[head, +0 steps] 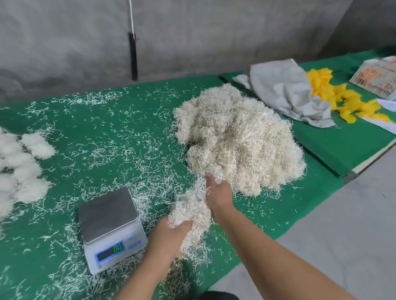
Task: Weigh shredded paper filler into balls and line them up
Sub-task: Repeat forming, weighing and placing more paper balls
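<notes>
A: What lies farthest left of the fingers?

B: Finished paper balls (17,166) sit grouped on the green table (99,133), well apart from both hands. Loose strands (129,152) are scattered across the cloth.

A: And between the balls and the hands?

B: A digital scale (111,227) stands just left of the left hand (169,236). Its steel platter carries nothing; the display is lit, the digits blurred.

A: State of the left-hand fingers?

B: Curled closed around the lower end of a tuft of shredded paper (190,208). Strands hang below the fist.

A: The right hand (218,193)?

B: Its fingers (210,179) are bent into the upper end of the same tuft, gripping it at the near edge of the large paper pile (237,140). The tuft spans the gap between the two hands.

A: Beyond the right-hand fingers?

B: Far right, on a second table: a grey cloth (284,90), yellow pieces (342,96) and a crate (381,77).
</notes>
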Motion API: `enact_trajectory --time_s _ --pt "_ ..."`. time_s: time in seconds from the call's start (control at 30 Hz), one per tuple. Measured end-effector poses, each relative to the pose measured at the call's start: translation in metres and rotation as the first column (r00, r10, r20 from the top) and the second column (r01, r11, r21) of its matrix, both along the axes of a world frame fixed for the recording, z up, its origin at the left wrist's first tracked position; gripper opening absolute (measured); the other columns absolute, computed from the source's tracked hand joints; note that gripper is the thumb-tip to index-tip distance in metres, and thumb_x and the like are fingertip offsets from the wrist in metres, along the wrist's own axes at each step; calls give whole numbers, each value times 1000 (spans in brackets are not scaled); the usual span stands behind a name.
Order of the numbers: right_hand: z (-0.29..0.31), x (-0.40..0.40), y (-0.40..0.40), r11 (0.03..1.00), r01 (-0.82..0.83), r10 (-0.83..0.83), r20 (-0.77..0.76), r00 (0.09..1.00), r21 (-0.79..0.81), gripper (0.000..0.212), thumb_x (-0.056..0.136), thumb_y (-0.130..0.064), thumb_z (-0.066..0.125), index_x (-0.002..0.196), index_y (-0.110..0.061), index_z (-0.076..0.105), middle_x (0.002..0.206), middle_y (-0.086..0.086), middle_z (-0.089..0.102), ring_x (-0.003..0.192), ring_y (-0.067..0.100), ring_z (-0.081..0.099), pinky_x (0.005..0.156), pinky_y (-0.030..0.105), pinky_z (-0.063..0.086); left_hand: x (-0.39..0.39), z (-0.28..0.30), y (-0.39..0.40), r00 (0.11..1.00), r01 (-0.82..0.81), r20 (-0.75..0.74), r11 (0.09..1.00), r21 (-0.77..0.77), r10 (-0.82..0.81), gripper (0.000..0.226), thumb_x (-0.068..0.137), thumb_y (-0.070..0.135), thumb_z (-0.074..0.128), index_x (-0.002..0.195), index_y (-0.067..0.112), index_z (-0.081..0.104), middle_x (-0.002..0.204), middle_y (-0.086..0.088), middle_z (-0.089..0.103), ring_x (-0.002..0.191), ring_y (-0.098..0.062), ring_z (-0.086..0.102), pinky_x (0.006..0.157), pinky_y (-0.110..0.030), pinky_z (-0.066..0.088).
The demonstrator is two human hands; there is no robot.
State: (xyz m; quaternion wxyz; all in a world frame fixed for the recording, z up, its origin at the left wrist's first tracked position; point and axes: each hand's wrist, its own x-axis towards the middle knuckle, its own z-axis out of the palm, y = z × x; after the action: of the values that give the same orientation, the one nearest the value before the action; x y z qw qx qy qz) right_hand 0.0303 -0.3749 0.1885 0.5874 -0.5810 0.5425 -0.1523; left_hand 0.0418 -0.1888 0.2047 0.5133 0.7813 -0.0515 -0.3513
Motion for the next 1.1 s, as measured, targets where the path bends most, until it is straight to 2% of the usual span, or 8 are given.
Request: enact_trajectory --time_s 0.2,0.3,0.47,0.6,0.77,0.87,1.0,1.1 --pt "36 27 -85 972 -81 86 13 996 -222 52 104 -52 55 114 -1 59 63 1 51 30 1 32 33 21 28 11 24 -13 987 -158 33 986 -53 160 91 78 44 77 156 25 35 145 2 52 118 -24 59 86 -49 59" --pt "56 25 -142 918 -116 106 -46 993 -378 59 103 -57 53 103 0 64 67 6 61 42 13 45 45 32 45 8 35 -8 980 -184 79 983 -2 183 83 83 35 78 155 22 37 127 1 56 97 -18 59 69 -37 55" --pt "79 24 -207 819 -188 145 -122 982 -541 77 104 -60 52 145 5 50 79 4 65 60 12 62 45 25 43 -5 47 9 979 -181 156 913 366 132 76 78 38 83 144 16 53 134 -10 61 117 -36 60 109 -56 45" --pt "74 28 -239 767 -298 228 -193 954 -568 79 104 -60 53 147 6 48 78 2 62 58 9 59 45 23 38 -17 50 4 974 -108 228 866 488 -7 56 67 46 67 114 15 62 90 -1 65 82 -20 66 87 -43 56" --pt "55 45 -245 698 -507 465 -218 858 -506 53 102 -56 59 110 -4 62 68 0 53 37 1 44 39 19 38 -14 39 -17 968 -103 248 861 498 -28 74 84 40 68 151 27 39 123 -3 65 105 -26 68 93 -44 59" --pt "71 46 -231 654 -599 585 -193 788 -461 44 95 -67 59 84 -28 44 66 -1 57 31 -4 42 38 11 37 -11 49 -40 958 -120 287 881 458 -19 87 89 23 72 162 24 24 124 -5 61 85 -21 65 66 -33 62" --pt "111 31 -210 569 -697 720 -145 679 -437 114 79 -91 52 154 -7 40 132 16 64 112 22 68 96 47 58 3 72 -84 935 -146 354 886 441 -22 96 83 14 75 163 10 21 114 4 50 62 -6 48 37 -12 44" --pt "146 21 -198 510 -757 804 -88 589 -408 122 64 -107 38 157 -28 41 156 5 50 140 30 53 115 57 42 25 94 -120 915 -103 398 912 396 -69 103 83 20 76 164 11 13 102 -11 61 59 0 63 40 -16 47"
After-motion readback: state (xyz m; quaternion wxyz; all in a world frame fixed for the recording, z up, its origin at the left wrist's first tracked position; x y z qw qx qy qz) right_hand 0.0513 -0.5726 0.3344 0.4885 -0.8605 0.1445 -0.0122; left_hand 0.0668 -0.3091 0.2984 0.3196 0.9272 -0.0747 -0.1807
